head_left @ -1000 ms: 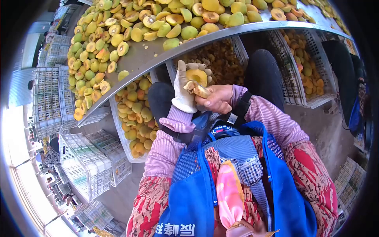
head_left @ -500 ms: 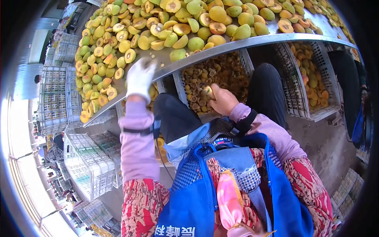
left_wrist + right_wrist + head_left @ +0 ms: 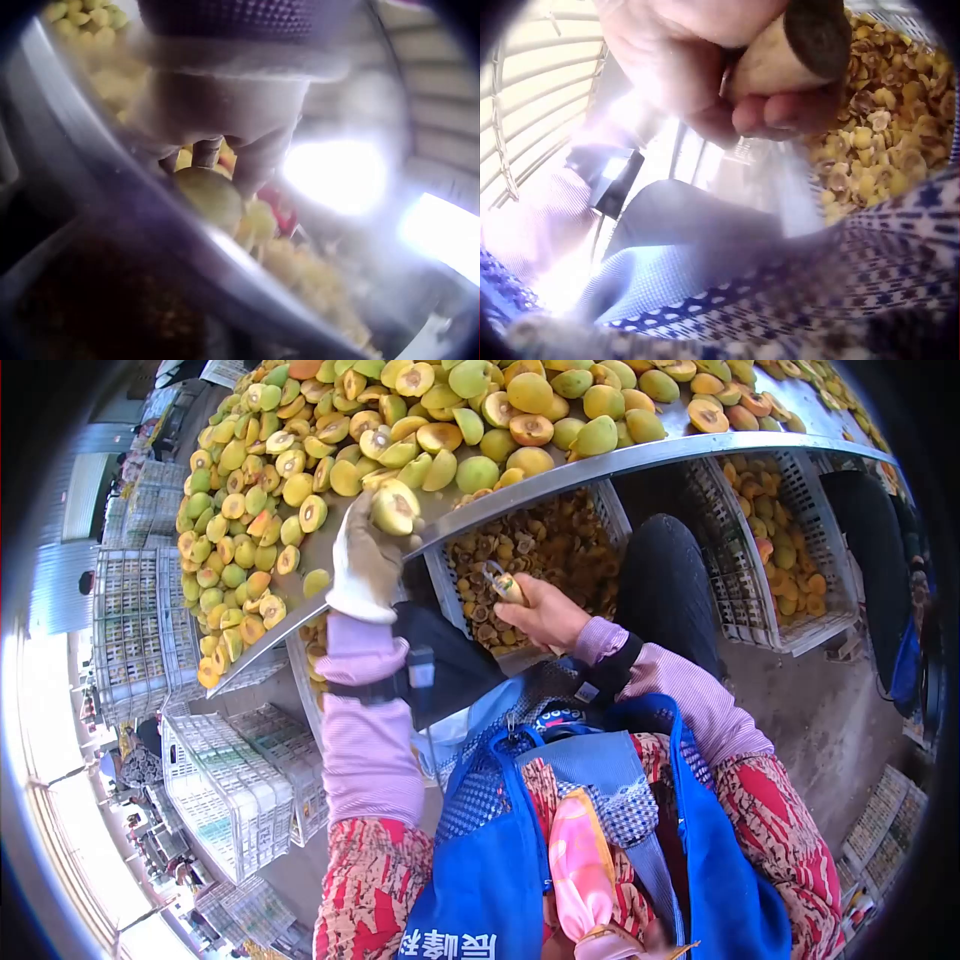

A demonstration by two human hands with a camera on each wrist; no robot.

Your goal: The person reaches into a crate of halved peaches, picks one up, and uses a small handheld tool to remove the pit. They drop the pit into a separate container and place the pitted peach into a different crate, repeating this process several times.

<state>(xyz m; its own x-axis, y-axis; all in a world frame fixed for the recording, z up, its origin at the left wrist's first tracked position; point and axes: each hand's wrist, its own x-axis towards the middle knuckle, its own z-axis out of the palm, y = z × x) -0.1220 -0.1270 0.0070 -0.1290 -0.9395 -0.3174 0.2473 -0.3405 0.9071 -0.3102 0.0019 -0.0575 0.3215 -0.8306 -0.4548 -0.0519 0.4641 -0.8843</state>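
Observation:
In a white glove, the left hand (image 3: 368, 560) grips a yellow-green halved fruit (image 3: 396, 508) just over the metal table's edge; the left wrist view shows this fruit (image 3: 210, 196) below the gloved fingers. The bare right hand (image 3: 548, 615) is curled round the wooden handle (image 3: 508, 589) of a small tool with a looped metal end, above a crate of pits and scraps (image 3: 560, 540). Close up in the right wrist view, the fingers wrap the thick handle (image 3: 780, 60). Halved fruits (image 3: 300, 490) lie heaped on the table.
The table's metal rim (image 3: 640, 460) curves across in front of the knees. A crate of fruit halves (image 3: 790, 560) stands under it at the right. White crates (image 3: 230, 790) are stacked at the left.
The left hand moved from beside the right hand out to the table, where it now holds a different fruit half. The right hand stayed near the scrap crate with the tool.

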